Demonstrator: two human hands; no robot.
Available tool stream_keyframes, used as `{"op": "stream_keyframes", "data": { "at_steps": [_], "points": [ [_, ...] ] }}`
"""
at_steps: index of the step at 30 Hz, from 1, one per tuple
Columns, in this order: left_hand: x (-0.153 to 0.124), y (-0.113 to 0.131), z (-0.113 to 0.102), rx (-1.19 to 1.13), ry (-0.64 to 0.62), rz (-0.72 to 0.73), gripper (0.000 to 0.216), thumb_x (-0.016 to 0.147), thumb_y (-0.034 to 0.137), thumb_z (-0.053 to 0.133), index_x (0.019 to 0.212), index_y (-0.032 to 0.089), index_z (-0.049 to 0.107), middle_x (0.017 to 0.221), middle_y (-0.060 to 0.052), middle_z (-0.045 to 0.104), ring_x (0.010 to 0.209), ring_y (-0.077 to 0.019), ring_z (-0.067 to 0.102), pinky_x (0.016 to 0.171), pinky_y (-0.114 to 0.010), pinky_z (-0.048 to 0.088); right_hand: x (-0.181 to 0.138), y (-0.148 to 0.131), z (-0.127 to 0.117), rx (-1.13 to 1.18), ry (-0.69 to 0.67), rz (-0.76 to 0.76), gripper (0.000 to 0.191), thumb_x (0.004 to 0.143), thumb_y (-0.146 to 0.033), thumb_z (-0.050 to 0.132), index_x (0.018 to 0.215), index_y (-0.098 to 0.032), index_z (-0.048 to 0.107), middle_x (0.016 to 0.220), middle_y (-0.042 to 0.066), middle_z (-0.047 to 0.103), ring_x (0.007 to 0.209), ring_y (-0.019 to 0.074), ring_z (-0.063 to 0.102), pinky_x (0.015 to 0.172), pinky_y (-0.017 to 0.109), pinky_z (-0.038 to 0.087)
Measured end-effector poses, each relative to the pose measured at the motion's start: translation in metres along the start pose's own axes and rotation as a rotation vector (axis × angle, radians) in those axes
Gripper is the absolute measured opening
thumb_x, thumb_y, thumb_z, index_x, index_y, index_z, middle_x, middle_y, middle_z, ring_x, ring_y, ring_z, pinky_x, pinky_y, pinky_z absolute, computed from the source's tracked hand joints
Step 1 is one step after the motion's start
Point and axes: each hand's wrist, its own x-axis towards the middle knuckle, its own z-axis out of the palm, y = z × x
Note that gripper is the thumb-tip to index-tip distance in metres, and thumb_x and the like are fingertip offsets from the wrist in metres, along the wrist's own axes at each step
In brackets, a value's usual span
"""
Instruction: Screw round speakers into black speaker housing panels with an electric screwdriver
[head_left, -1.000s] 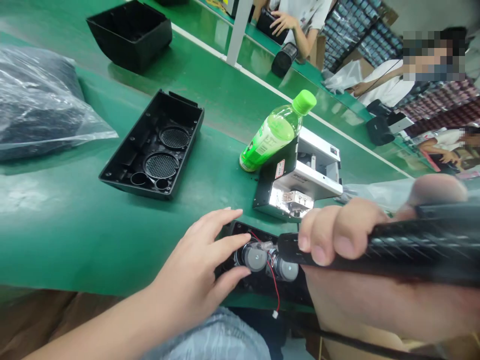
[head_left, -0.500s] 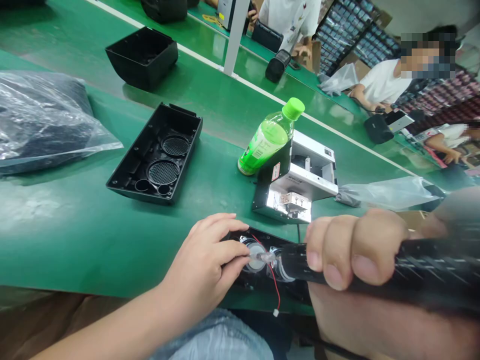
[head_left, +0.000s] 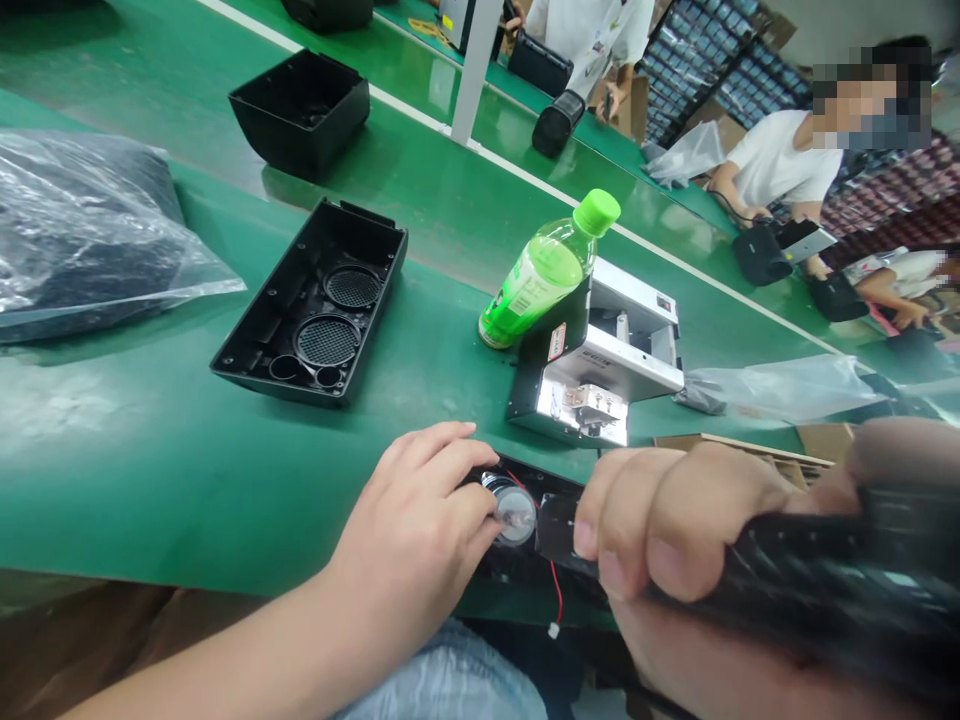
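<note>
My right hand (head_left: 675, 520) is wrapped around a black electric screwdriver (head_left: 559, 528), which lies nearly level with its nose to the left; motion blurs its rear. Below it is a black speaker housing (head_left: 574, 490) with a round speaker driver (head_left: 516, 512) in it. My left hand (head_left: 420, 510) reaches over the housing's left end, thumb and index fingertip pinched together at the driver by the tool's tip. Whatever they pinch is too small to make out. A red wire (head_left: 556, 590) with a white plug hangs over the housing's near edge.
Beyond my hands stand a silver-and-black screw feeder (head_left: 637, 350) and a green-capped bottle (head_left: 540, 280). An open speaker shell (head_left: 300, 300) lies left of them, another shell (head_left: 300, 115) behind it. A plastic bag (head_left: 90, 230) is far left. Co-workers sit across the table.
My right hand and the screwdriver have shifted left and slightly down, toward my left fingertips, covering the second driver. My left hand has hardly moved; the view has shifted slightly.
</note>
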Motion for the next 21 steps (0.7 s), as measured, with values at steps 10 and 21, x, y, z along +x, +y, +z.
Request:
{"op": "stream_keyframes", "data": {
  "at_steps": [10, 21],
  "points": [
    [-0.033, -0.032, 0.010, -0.281, -0.172, -0.152, 0.139, 0.074, 0.071, 0.093, 0.177, 0.034, 0.009, 0.178, -0.019, 0.039, 0.160, -0.0448, 0.045, 0.127, -0.068, 0.047, 0.037, 0.045, 0.001, 0.083, 0.022, -0.138, 0.051, 0.093, -0.075, 0.066, 0.121, -0.033, 0.078, 0.063, 0.000, 0.075, 0.047, 0.0221, 0.065, 0.051, 0.041, 0.059],
    [-0.035, -0.037, 0.015, -0.238, -0.241, -0.127, 0.144, 0.072, 0.052, 0.101, 0.176, 0.037, 0.003, 0.167, -0.019, 0.054, 0.148, -0.0455, 0.059, 0.117, -0.067, 0.056, 0.039, 0.069, 0.001, 0.146, -0.032, -0.135, 0.060, 0.095, -0.081, 0.057, 0.127, -0.036, 0.079, 0.065, 0.000, 0.073, 0.046, 0.0218, 0.063, 0.051, 0.040, 0.060]
  ]
}}
